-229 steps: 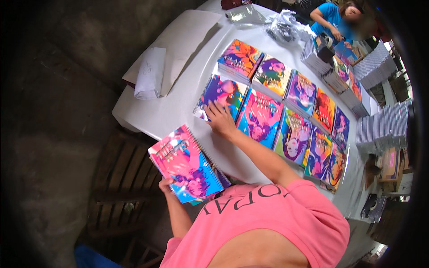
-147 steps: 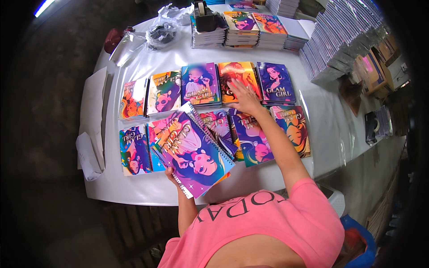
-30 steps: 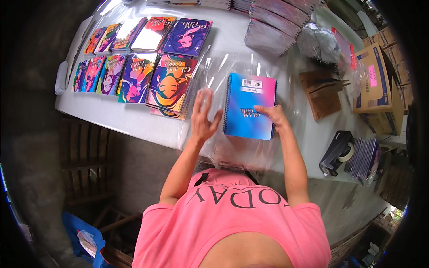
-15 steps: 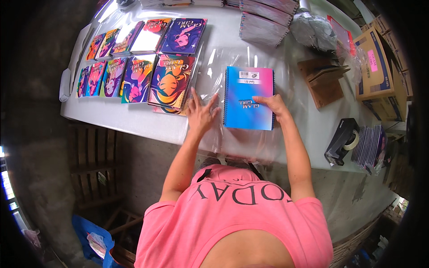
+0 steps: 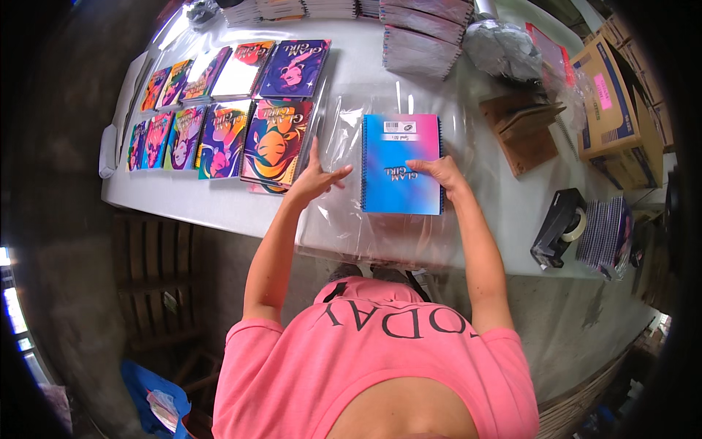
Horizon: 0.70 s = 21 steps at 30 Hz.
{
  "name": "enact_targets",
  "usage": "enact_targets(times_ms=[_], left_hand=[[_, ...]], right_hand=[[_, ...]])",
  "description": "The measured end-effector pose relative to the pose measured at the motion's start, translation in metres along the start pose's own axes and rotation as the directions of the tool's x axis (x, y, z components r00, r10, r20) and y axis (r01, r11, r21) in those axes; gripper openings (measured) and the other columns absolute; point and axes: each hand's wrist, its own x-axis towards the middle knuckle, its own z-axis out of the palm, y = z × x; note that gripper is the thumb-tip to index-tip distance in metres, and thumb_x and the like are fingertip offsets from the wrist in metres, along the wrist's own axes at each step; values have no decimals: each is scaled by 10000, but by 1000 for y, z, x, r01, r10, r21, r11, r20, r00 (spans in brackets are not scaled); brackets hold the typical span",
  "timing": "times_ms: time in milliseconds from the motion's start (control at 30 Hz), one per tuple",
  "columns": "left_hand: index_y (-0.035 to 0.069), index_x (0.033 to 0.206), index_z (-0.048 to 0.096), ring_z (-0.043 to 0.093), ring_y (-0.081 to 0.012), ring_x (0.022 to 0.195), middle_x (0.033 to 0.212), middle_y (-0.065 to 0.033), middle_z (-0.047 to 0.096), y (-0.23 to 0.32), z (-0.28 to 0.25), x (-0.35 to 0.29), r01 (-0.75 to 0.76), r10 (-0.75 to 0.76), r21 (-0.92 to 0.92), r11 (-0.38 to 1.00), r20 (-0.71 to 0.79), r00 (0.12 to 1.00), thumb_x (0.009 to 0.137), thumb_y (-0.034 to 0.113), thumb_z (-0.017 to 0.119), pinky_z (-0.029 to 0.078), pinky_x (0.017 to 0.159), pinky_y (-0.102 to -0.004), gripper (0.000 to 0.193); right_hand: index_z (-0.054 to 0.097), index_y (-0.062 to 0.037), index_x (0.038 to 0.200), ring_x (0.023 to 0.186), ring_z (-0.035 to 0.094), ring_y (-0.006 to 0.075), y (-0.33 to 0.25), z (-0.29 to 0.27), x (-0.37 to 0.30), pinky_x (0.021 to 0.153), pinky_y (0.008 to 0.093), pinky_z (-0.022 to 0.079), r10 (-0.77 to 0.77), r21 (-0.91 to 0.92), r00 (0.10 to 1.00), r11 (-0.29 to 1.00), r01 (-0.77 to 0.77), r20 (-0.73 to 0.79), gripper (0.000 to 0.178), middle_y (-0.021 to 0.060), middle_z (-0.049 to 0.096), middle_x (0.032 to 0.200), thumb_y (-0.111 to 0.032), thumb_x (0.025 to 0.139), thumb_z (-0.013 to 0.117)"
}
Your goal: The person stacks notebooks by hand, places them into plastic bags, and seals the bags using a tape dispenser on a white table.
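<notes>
A blue and pink spiral notebook [image 5: 401, 192] lies on a clear plastic sheet [image 5: 340, 223] in front of me. My right hand [image 5: 447, 178] grips its right edge, thumb across the cover and fingers out of sight beneath. To the left of that notebook, my left hand [image 5: 316, 180] is open, fingers apart, with nothing visible in it. Its index finger points away from me beside a pile of orange-patterned notebooks [image 5: 274, 143], the nearest thing to it; whether they touch I cannot tell. Two rows of colourful notebook piles, one topped by a purple notebook [image 5: 295, 68], fill the table's left part.
Tall stacks of notebooks [image 5: 420, 53] stand at the back. On the right are a brown wallet-like item [image 5: 521, 139], a cardboard box [image 5: 621, 117], a black tape dispenser [image 5: 557, 228] and a bound stack [image 5: 601, 238]. The white table's [image 5: 183, 212] front edge runs before me.
My left hand has shifted slightly left, toward the orange-patterned pile, its fingers turning. My right hand keeps its hold on the blue and pink notebook. The whole view has shifted a little.
</notes>
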Motion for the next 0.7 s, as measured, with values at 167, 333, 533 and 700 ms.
enact_targets(times_ms=[167, 333, 533, 700], left_hand=[[310, 1466, -137, 550, -138, 651, 1136, -209, 581, 12, -24, -18, 62, -23, -244, 968, 158, 987, 825, 325, 700, 432, 588, -249, 1055], [253, 1498, 81, 411, -57, 597, 1186, -112, 515, 13, -24, -16, -155, 305, -509, 847, 226, 925, 764, -82, 550, 383, 538, -205, 934], [166, 1502, 109, 430, -55, 554, 1542, -95, 151, 36, -35, -30, -316, 363, -253, 914, 164, 917, 640, -126, 510, 396, 502, -222, 994], [148, 1501, 44, 508, -93, 591, 1542, -142, 138, 50, -46, -29, -329, 334, -61, 942, 224, 915, 618, -102, 582, 470, 546, -250, 1063]], right_hand=[[679, 53, 942, 779, 671, 166, 2, -3, -2, 719, 294, 547, 40, -4, 999, 999, -40, -20, 473, 130, 691, 882, -239, 619, 863], [675, 61, 941, 754, 674, 173, -1, 1, -3, 700, 303, 555, 34, 45, 999, 998, -33, -15, 457, 135, 691, 878, -214, 626, 859], [667, 71, 949, 744, 678, 189, -6, 9, 0, 697, 316, 562, 45, 97, 999, 994, -43, -18, 455, 147, 688, 894, -180, 622, 859], [668, 65, 952, 773, 678, 194, -7, 19, 14, 729, 320, 559, 67, 122, 998, 990, -68, 10, 461, 150, 688, 900, -180, 617, 866]])
